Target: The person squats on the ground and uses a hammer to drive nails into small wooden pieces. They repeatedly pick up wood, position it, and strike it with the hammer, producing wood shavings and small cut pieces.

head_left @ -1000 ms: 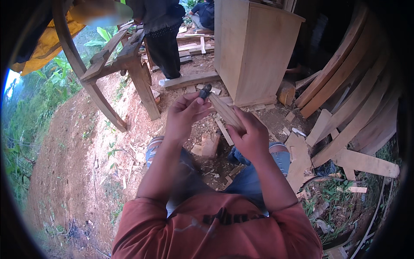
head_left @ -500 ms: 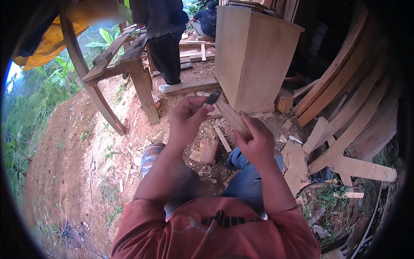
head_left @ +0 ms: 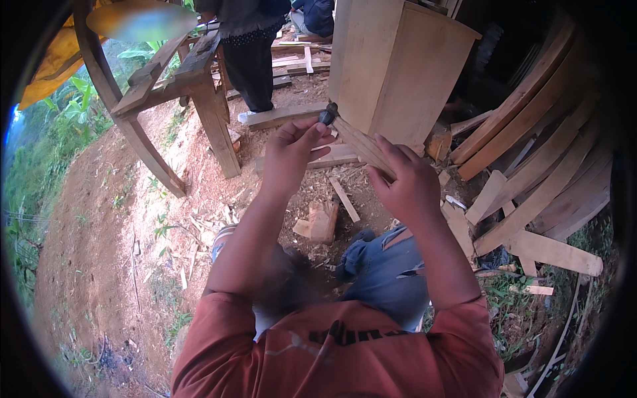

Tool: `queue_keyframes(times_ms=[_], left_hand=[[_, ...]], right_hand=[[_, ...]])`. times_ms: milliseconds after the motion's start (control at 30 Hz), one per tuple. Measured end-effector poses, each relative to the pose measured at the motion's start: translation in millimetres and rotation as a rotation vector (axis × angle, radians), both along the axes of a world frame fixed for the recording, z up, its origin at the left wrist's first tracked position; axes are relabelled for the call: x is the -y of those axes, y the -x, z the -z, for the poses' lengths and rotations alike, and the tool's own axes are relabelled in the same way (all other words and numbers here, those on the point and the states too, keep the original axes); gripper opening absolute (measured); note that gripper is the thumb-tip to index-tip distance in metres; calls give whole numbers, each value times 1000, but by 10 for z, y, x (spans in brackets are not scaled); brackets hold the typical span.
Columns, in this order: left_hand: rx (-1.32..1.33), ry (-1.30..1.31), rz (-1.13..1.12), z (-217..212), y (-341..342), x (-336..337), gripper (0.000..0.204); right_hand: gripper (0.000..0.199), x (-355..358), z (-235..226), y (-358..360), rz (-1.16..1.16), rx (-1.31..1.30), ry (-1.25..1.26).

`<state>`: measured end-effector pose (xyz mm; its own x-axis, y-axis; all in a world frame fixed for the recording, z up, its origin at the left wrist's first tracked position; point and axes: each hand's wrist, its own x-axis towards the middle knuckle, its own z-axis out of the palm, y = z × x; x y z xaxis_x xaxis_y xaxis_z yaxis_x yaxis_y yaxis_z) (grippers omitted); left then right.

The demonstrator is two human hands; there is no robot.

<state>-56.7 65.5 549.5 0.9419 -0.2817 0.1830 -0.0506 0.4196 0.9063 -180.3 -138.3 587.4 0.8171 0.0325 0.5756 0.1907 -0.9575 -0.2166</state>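
Observation:
A hammer [head_left: 361, 144] is held up in front of me, slanting from its dark metal head at upper left to its pale wooden handle at lower right. My left hand [head_left: 292, 149] has thumb and index finger closed on the head, the other fingers loosely curled. My right hand [head_left: 410, 178] is wrapped round the lower handle, hiding its end. Below, on the ground between my legs, lies a chunky wood block [head_left: 323, 222] with a dark-edged piece against its side.
A tall wooden cabinet [head_left: 371, 73] stands ahead, with a beam [head_left: 288, 115] beside it. A person [head_left: 249, 60] stands by a rough wooden bench [head_left: 211, 119] at left; another person [head_left: 315, 16] sits farther back. Curved boards [head_left: 524, 132] lean at right. Wood scraps litter the sloping ground.
My arms have stretched a little farther forward, carrying the hammer up in the view. My right hand has shifted slightly right, and the view has tilted a little.

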Motion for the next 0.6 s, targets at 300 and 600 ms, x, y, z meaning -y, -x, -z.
queue_keyframes(times_ms=[300,600], left_hand=[[-436,-85,-40,1573,-954,42,30],[-639,-1152,-55,4896,-726,187,29]], right_hand=[[50,532,458,-1012,-45,-257,-104],[57,1151,1249,-1304,11,-631,-218]])
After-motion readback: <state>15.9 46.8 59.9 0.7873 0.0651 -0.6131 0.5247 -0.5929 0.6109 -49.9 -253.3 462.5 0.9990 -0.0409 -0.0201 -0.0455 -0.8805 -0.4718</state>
